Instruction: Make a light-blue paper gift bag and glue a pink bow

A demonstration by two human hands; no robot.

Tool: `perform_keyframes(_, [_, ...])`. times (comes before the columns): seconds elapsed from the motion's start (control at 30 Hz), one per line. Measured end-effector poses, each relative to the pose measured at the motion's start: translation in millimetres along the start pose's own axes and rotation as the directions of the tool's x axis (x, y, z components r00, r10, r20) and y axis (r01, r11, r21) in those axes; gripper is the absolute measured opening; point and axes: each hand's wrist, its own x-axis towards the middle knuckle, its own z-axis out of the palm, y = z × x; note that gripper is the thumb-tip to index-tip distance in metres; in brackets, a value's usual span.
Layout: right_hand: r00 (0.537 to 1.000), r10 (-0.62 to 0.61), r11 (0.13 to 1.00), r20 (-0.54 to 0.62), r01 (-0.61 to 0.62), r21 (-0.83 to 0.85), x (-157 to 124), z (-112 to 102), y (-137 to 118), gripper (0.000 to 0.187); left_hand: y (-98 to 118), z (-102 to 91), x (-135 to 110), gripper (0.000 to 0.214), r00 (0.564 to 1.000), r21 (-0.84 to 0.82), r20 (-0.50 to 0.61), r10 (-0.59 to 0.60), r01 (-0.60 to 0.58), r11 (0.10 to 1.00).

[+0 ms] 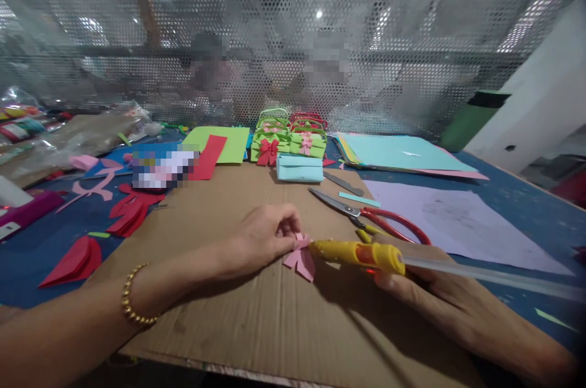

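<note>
My left hand [265,235] pinches a small pink paper bow [300,258] against the brown cardboard sheet [238,315]. A gold bead bracelet sits on that wrist. My right hand [412,287] grips a yellow glue gun [359,254] with a clear glue stick trailing to the right. Its nozzle touches the bow's middle.
Red-handled scissors [366,215] lie just beyond the glue gun. Behind them are a light blue folded paper box [300,168], green paper baskets with bows [288,138], stacked coloured sheets [403,153], and a white sheet [458,223]. Red and pink cutouts [132,208] lie left. Two people sit behind a mesh screen.
</note>
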Motion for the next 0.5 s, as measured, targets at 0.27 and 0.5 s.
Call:
perform_keyframes(0.27, [0.993,0.003,0.999,0.117,-0.009,0.053,-2.8,-0.5,5.5,0.043,-3.1,1.4,-0.3,0.009,0.998,0.149,-0.017,0.060,-0.056,0.987])
perform_keyframes(0.5, [0.992,0.010,0.999,0.124,-0.015,0.045,-6.0,-0.4,7.9,0.039,-8.4,4.3,-3.5,0.017,0.987,0.221,-0.023,0.160,-0.151,0.964])
